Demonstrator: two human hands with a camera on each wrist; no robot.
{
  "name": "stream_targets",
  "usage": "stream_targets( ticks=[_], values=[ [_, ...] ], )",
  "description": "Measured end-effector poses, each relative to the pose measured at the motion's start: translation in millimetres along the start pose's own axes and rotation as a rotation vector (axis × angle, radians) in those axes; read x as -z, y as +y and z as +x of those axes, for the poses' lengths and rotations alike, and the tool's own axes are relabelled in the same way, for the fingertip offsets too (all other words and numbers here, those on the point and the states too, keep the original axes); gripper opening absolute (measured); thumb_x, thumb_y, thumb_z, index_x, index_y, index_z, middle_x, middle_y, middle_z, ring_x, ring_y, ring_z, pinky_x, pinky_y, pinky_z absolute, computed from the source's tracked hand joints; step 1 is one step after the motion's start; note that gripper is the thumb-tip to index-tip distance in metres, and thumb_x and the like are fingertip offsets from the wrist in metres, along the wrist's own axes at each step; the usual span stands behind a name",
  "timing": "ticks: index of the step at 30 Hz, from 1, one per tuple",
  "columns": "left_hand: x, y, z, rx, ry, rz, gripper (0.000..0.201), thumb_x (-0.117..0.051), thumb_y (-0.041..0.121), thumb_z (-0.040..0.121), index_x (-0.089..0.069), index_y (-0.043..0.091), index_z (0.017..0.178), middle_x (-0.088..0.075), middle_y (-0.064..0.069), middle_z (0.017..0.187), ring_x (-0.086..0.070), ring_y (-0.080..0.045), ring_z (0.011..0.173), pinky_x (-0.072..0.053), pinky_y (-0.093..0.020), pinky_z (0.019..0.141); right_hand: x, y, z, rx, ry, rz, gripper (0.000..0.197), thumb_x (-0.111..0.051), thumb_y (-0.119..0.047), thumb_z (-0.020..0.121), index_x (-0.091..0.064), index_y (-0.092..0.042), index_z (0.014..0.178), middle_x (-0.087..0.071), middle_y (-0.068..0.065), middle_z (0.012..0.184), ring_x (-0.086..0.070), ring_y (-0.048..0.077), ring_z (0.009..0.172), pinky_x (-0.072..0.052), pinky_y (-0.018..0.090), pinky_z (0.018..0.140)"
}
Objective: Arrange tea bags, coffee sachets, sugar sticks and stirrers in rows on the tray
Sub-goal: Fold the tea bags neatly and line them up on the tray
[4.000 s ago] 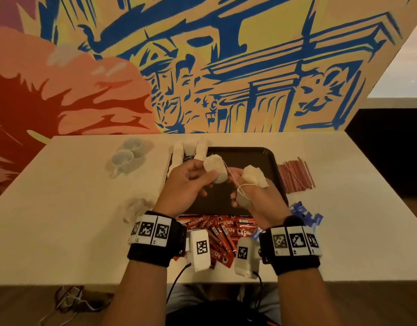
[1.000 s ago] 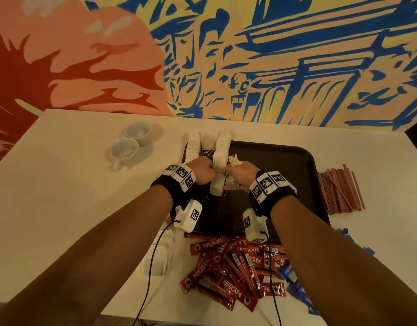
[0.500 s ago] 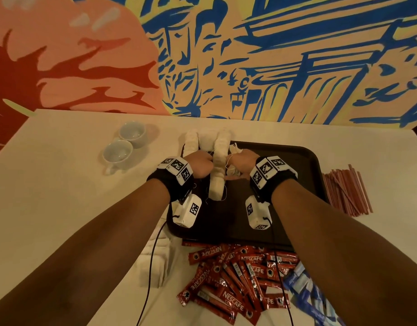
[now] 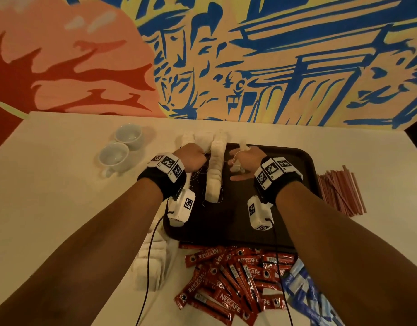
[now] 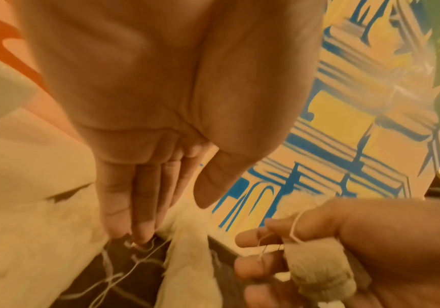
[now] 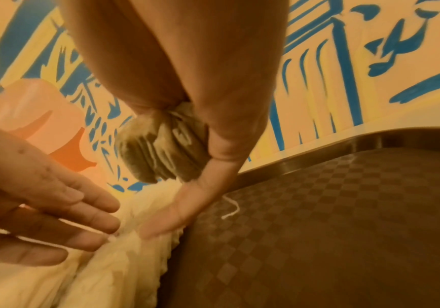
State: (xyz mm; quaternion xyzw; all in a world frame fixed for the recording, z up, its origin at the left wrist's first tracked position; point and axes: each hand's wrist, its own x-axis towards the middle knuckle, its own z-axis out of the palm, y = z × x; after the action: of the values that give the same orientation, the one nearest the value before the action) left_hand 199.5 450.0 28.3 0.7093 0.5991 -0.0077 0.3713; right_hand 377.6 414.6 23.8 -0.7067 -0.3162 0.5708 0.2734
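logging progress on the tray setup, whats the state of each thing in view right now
tray: mostly bare, two tea bag rows at its left end
tea bag rows: lined up, strings loose
left hand: fingers straight, tips down between the rows
right hand: holds a small stack of tea bags
coffee sachets: heaped off the tray
stirrers: piled right of tray
cups: upright, empty

The head camera looked down from above over the desk [image 4: 49, 184] toward its far edge and the mural wall, while each wrist camera sat close under its palm, aimed along the fingers, and all three shared the tea-bag row [image 4: 214, 170] at the tray's [image 4: 304, 165] far left corner.
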Motion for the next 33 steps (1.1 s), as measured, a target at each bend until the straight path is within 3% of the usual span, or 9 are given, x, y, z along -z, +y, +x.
stream_targets(
  ticks=[2,4,8,12,18,21,24,27,33],
  values=[
    [7.0,4.5,-20.2,-0.021,0.036,-0.141,0.023,-0.051,0.018,0.1,-0.067,0.01,0.114,-0.061,-0.008,0.111,-0.059,-0.026,0.106,-0.046,-0.034,0.094,10.5,-0.4,-21.4,0.009,-0.02,0.132,0.022,-0.055,-0.012,0.102,-0.064,-0.008,0.122,-0.066,0.012,0.096,-0.066,0.025,0.086,-0.061,0.035,0.054],
    [9.6,11.6,-46.3,-0.074,0.093,-0.3,0.023,-0.055,0.02,0.1,-0.068,0.016,0.119,-0.066,-0.004,0.114,-0.063,-0.026,0.112,-0.048,-0.042,0.103,17.3,2.0,-46.4,0.074,-0.026,0.242,0.021,-0.06,-0.018,0.101,-0.067,-0.007,0.118,-0.068,0.013,0.091,-0.069,0.023,0.079,-0.06,0.031,0.054],
    [3.0,20.9,-98.6,-0.15,0.122,-0.558,0.025,-0.061,0.024,0.098,-0.068,0.016,0.121,-0.072,0.0,0.115,-0.069,-0.016,0.104,-0.052,-0.033,0.098,26.8,12.4,-91.6,0.154,-0.149,0.457,0.027,-0.053,-0.013,0.102,-0.065,-0.003,0.124,-0.069,0.016,0.097,-0.073,0.024,0.08,-0.061,0.03,0.059],
    [-11.2,29.4,-148.3,-0.208,0.163,-0.739,0.025,-0.059,0.023,0.1,-0.068,0.016,0.122,-0.075,0.001,0.107,-0.071,-0.017,0.1,-0.055,-0.025,0.086,34.7,24.3,-134.7,0.196,-0.307,0.61,0.038,-0.04,-0.013,0.101,-0.06,0.003,0.129,-0.068,0.022,0.109,-0.071,0.03,0.092,-0.061,0.033,0.065],
    [-53.3,31.3,-199.6,-0.198,0.195,-0.844,0.022,-0.061,0.023,0.099,-0.068,0.017,0.119,-0.075,0.0,0.105,-0.071,-0.018,0.096,-0.057,-0.032,0.088,41.0,58.1,-185.9,0.29,-0.422,0.705,0.043,-0.035,-0.008,0.101,-0.052,0.006,0.138,-0.065,0.023,0.124,-0.067,0.037,0.107,-0.062,0.037,0.073],
    [-68.1,30.3,-214.8,-0.197,0.206,-0.833,0.022,-0.061,0.027,0.099,-0.069,0.021,0.119,-0.074,0.003,0.107,-0.072,-0.014,0.097,-0.059,-0.03,0.086,36.6,73.5,-201.9,0.337,-0.36,0.74,0.043,-0.05,-0.002,0.099,-0.042,0.0,0.141,-0.067,0.02,0.126,-0.069,0.039,0.105,-0.062,0.04,0.069],
    [-77.9,34.8,-229.8,-0.244,0.194,-0.879,0.019,-0.063,0.028,0.098,-0.07,0.023,0.115,-0.075,0.003,0.105,-0.073,-0.017,0.094,-0.061,-0.033,0.084,30.1,85.8,-217.5,0.385,-0.268,0.644,0.028,-0.063,-0.008,0.096,-0.06,-0.003,0.123,-0.071,0.016,0.12,-0.071,0.032,0.101,-0.062,0.039,0.071],
    [-82.7,40.5,-241.3,-0.301,0.133,-0.906,0.016,-0.067,0.023,0.095,-0.068,0.024,0.111,-0.076,0.0,0.099,-0.072,-0.016,0.087,-0.06,-0.034,0.081,21.9,97.2,-229.9,0.422,-0.133,0.54,0.01,-0.069,-0.013,0.094,-0.07,-0.008,0.102,-0.074,0.011,0.095,-0.071,0.02,0.082,-0.059,0.03,0.062],
    [-94.0,40.1,-249.0,-0.341,0.15,-0.855,0.02,-0.072,0.012,0.091,-0.07,0.012,0.111,-0.075,-0.01,0.099,-0.068,-0.018,0.083,-0.059,-0.031,0.075,10.1,109.3,-234.2,0.422,0.063,0.544,0.018,-0.076,-0.023,0.09,-0.072,-0.011,0.104,-0.073,0.006,0.088,-0.068,0.017,0.079,-0.053,0.028,0.057]
  ],
)
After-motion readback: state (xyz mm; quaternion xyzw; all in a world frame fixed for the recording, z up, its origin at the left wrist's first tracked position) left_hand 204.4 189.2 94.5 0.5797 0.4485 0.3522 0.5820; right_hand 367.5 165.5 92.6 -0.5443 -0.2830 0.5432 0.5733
